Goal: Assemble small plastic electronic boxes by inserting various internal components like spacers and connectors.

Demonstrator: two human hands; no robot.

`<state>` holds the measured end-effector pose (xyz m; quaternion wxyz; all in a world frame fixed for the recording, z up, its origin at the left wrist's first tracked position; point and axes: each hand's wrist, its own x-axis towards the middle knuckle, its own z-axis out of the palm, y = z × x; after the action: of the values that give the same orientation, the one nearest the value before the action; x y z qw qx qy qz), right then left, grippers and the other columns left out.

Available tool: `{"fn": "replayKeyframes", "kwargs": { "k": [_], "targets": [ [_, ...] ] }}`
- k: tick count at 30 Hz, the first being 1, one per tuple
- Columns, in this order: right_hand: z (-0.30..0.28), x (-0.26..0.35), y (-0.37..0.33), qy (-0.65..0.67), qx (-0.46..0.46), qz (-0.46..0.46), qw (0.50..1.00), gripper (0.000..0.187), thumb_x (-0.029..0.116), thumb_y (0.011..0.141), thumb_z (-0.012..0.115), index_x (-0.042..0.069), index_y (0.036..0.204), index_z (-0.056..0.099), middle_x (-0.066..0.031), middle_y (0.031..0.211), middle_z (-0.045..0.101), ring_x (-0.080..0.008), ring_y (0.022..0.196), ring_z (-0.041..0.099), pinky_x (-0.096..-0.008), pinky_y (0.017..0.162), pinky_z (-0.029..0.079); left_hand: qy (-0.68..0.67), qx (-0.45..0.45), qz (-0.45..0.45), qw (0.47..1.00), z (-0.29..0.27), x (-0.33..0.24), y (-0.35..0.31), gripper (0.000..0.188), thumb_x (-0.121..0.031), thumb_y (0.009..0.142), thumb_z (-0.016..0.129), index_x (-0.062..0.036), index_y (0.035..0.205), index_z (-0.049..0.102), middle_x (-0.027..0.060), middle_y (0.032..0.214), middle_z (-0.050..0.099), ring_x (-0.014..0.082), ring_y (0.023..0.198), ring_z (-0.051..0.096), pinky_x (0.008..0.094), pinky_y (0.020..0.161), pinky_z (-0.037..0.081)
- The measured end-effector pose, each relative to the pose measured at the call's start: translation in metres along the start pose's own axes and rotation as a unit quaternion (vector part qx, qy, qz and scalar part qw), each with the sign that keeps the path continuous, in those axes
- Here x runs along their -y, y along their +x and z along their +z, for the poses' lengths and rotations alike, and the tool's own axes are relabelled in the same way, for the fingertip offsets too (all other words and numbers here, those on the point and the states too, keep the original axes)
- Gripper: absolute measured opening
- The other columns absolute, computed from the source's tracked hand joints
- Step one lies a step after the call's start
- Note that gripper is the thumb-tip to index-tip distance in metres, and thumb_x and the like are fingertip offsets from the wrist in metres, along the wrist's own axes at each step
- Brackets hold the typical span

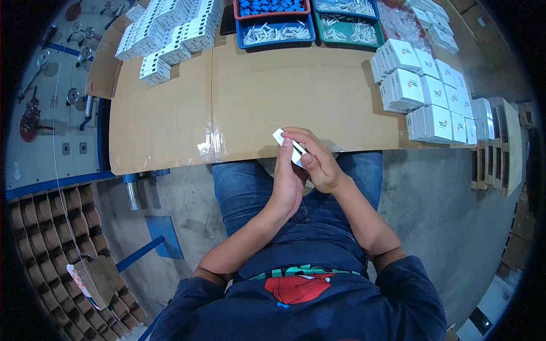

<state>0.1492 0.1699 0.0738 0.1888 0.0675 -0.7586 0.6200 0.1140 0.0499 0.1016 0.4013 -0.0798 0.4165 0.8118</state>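
I see both hands meet at the table's (pixel 256 108) near edge: right hand (pixel 318 162) fingers pinch a small white carton (pixel 282 139), its long axis slanting away leftward; left hand (pixel 290 182) cups beneath.

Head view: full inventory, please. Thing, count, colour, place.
Small flat box: one, white, held in both hands at the table's near edge.
Table: one, covered in brown cardboard, ahead of the person.
Boxes on the right: many, white, stacked at right.
Boxes on the left: many, white, piled at far left.
Trays: about four, red, blue and green, far edge; blue or white small parts inside.
Cardboard dividers: one stack, brown, floor at lower left.
Left hand: one, grip on the small flat box.
Right hand: one, grip on the same box.
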Motion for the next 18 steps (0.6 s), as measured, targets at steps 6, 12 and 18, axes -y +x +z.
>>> {"fn": "replayKeyframes", "kwargs": {
  "k": [6, 12, 18],
  "targets": [
    [-0.001, -0.003, 0.000, -0.002, 0.006, 0.004, 1.000, 0.055, 0.044, 0.110, 0.041, 0.000, 0.142, 0.052, -0.0222, 0.142, 0.055, -0.0383, 0.131, 0.055, -0.0431, 0.112, 0.042, -0.001, 0.001, 0.006, 1.000, -0.002, 0.001, 0.002, 0.053, -0.054, 0.111, 0.037, -0.0102, 0.138, 0.049, 0.0054, 0.126, 0.058, 0.0170, 0.123, 0.057, 0.0363, 0.107, 0.046],
    [-0.003, 0.001, 0.007, 0.020, 0.013, 0.085, 0.996, 0.079, 0.064, 0.106, 0.034, -0.003, 0.144, 0.051, -0.0219, 0.141, 0.059, -0.0337, 0.132, 0.056, -0.0418, 0.112, 0.042, -0.037, 0.017, -0.056, 0.998, 0.000, -0.014, 0.003, 0.057, -0.058, 0.107, 0.044, -0.0086, 0.133, 0.052, 0.0079, 0.124, 0.058, 0.0209, 0.120, 0.058, 0.0404, 0.105, 0.046],
    [-0.024, -0.018, 0.005, 0.083, -0.106, 0.078, 0.988, 0.051, 0.041, 0.109, 0.048, -0.001, 0.131, 0.063, -0.0158, 0.137, 0.065, -0.0239, 0.118, 0.065, -0.0358, 0.098, 0.052, -0.177, 0.010, -0.131, 0.975, -0.019, -0.025, 0.017, 0.070, -0.063, 0.103, 0.048, 0.0013, 0.129, 0.055, 0.0194, 0.124, 0.061, 0.0324, 0.115, 0.062, 0.0441, 0.100, 0.053]
  ]
}}
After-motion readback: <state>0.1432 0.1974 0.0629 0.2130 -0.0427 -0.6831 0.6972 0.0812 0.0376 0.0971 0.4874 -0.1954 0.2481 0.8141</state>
